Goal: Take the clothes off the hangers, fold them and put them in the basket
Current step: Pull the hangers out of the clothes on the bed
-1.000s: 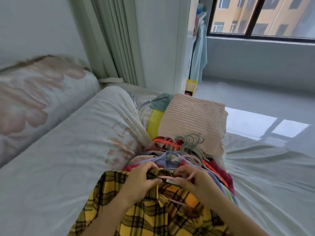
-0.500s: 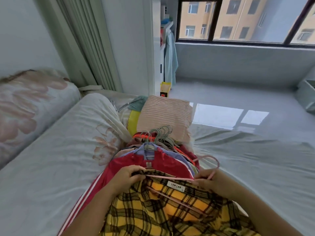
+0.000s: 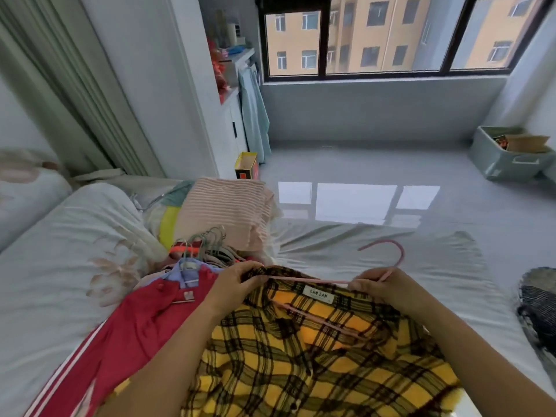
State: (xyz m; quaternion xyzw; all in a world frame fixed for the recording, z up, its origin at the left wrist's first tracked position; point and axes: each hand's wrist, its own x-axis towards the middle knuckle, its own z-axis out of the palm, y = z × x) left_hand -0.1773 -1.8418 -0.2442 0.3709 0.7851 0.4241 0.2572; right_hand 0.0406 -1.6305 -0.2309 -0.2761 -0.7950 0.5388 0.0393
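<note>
A yellow and black plaid shirt (image 3: 316,350) lies on the bed in front of me, collar away from me. My left hand (image 3: 237,281) grips the shirt's collar edge at the left. My right hand (image 3: 379,285) holds the pink hanger (image 3: 394,257) by its neck, the hook curving up to the right, its bars still partly inside the shirt. To the left lies a pile of clothes on hangers (image 3: 192,266), with a red garment (image 3: 129,335) on top. At the right edge a dark mesh basket (image 3: 538,305) shows partly.
Folded pink striped fabric (image 3: 228,212) and a pillow (image 3: 99,224) lie beyond the pile on the bed. A yellow box (image 3: 246,165) stands on the glossy floor by a white cabinet. A green storage bin (image 3: 505,158) sits at the far right under the window.
The shirt and my hands have shifted right, off the pile. My right hand has drawn the pink hanger out to the right, so its hook now stands clear of the collar.
</note>
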